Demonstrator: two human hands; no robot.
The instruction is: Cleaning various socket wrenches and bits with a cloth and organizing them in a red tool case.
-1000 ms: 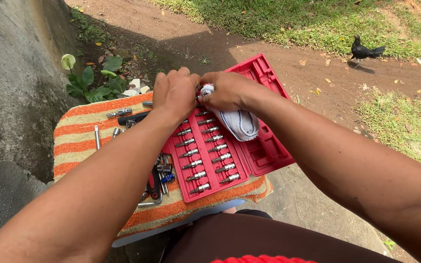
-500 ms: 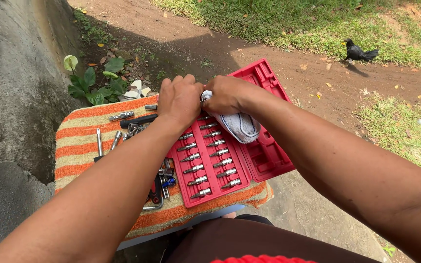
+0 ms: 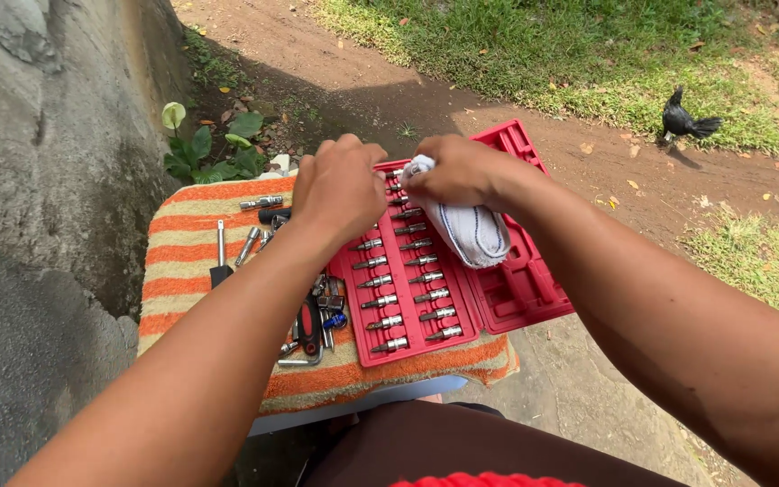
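Left hand (image 3: 340,191): curled, knuckles up, over the top rows of the red tool case (image 3: 534,293); whatever its fingertips pinch is hidden beneath it, so its hold cannot be told. Right hand (image 3: 462,171): clenched on a white striped rag (image 3: 472,233), the bunched end pressed toward the left hand's fingertips, the loose tail draped down over the case's centre ridge. Change against the earlier frames: the two hands have stayed together at the same spot above the case and the rag remains gripped; only the viewpoint has drifted, so the wiping at the case's top appears ongoing rather than finished. Case contents: two columns of chrome bit sockets (image 3: 406,293) seated in their slots, lower rows full. Case rests open on an orange-and-cream striped towel (image 3: 182,248). Left of the case, on the towel: loose extension bars and sockets (image 3: 245,239), a red-handled tool (image 3: 308,326) among small parts. Surroundings: concrete wall (image 3: 38,180), leafy plant (image 3: 214,153), dirt path, grass, a black bird (image 3: 689,119).
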